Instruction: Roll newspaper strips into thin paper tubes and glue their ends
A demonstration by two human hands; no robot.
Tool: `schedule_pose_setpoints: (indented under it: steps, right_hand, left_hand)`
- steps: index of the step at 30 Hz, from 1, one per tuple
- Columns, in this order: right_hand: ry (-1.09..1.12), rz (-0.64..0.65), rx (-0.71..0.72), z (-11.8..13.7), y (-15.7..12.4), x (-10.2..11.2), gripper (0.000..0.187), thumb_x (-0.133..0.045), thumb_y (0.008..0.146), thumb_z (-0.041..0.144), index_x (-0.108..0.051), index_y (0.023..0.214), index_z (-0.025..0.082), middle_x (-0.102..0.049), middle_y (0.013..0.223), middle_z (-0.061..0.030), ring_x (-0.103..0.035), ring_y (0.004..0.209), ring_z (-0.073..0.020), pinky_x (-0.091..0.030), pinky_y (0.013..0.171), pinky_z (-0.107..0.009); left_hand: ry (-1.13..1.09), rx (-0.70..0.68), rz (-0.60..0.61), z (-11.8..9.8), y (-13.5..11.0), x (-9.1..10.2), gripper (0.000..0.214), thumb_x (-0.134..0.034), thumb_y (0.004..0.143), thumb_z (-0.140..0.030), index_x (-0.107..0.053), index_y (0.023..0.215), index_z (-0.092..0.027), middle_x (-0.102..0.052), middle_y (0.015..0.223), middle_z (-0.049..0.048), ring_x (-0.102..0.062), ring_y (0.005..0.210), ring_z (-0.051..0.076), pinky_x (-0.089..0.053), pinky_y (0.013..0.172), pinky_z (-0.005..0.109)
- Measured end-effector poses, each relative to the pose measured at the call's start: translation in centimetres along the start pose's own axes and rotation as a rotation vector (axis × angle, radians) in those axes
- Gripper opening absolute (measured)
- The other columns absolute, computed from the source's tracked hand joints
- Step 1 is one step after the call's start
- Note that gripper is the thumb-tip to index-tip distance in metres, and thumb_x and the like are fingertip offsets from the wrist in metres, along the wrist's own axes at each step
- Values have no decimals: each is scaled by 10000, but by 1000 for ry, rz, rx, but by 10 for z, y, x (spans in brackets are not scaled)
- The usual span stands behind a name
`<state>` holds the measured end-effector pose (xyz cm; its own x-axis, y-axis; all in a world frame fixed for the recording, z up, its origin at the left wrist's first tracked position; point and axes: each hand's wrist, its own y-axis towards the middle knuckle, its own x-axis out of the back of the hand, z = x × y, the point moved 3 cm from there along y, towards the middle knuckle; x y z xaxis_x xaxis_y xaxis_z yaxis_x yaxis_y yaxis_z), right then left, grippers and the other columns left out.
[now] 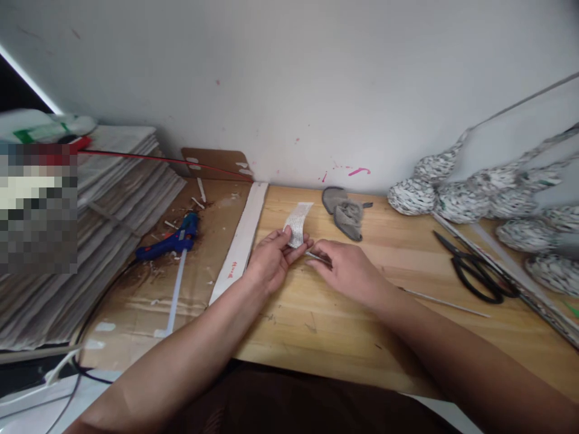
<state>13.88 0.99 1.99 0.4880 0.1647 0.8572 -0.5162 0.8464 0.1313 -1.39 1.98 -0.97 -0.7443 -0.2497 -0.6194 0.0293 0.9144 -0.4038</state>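
Over the middle of the wooden table (pixel 289 319), my left hand (pixel 274 259) is closed on a strip of printed newspaper (pixel 299 222), thumb on top. The strip's free end sticks up and away from me. Just to the right, my right hand (pixel 346 268) pinches a thin rolled piece (pixel 319 258) that runs from the lower end of the strip into its fingers. The fingertips of both hands are close together. Part of the rolled piece is hidden inside my right hand. A thin rod (pixel 446 301) lies on the table beyond my right forearm.
Black scissors (pixel 477 274) lie at the right, near several woven paper gourd shapes (pixel 411 196). Grey fabric pieces (pixel 346 217) rest by the wall. At the left, a blue glue gun (pixel 169 241) lies on cardboard (pixel 140 313), beside a stack of newspapers (pixel 122 193). A white strip (pixel 239 241) edges the cardboard.
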Motion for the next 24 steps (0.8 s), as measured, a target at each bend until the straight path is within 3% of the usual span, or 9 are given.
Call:
schedule_pose_setpoints:
  steps: [5,10,14,19,24]
  right_hand:
    - [12,37,-31,-2,0,0,283,-419,978,296,-629,828,178,-667,744,-35,-541,611,-135,-334,596,-269]
    - [5,-8,-45,0,-1,3,186,-516,937,328,-622,925,176,-674,786,-32,-564,649,-142,-359,626,-267]
    - [-1,53,-56,1,-1,1,278,-424,976,310,-624,837,178,-659,727,-34,-549,616,-138,-343,603,-268]
    - [19,-20,-41,-1,-1,1,177,-539,923,343,-594,868,183,-649,742,-12,-535,615,-124,-340,600,-253]
    - [2,38,-52,-1,0,-1,285,-441,962,300,-574,740,181,-600,649,-9,-502,580,-121,-314,578,-258]
  left_hand:
    - [-1,12,13,1,1,2,106,-550,915,-160,-600,841,-104,-717,827,125,-733,819,199,-599,817,290]
    - [-15,3,16,1,0,1,121,-536,917,-142,-587,812,-111,-719,797,114,-735,807,195,-599,805,283]
    - [-17,11,16,0,-1,0,130,-511,925,-138,-574,814,-118,-722,811,123,-737,831,214,-596,819,306]
    - [-18,-15,25,-1,-1,1,94,-530,915,-145,-594,858,-108,-720,826,126,-734,842,213,-589,843,314]
    - [-21,-21,8,-2,1,3,108,-540,912,-157,-608,855,-95,-727,842,137,-734,851,223,-597,820,304]
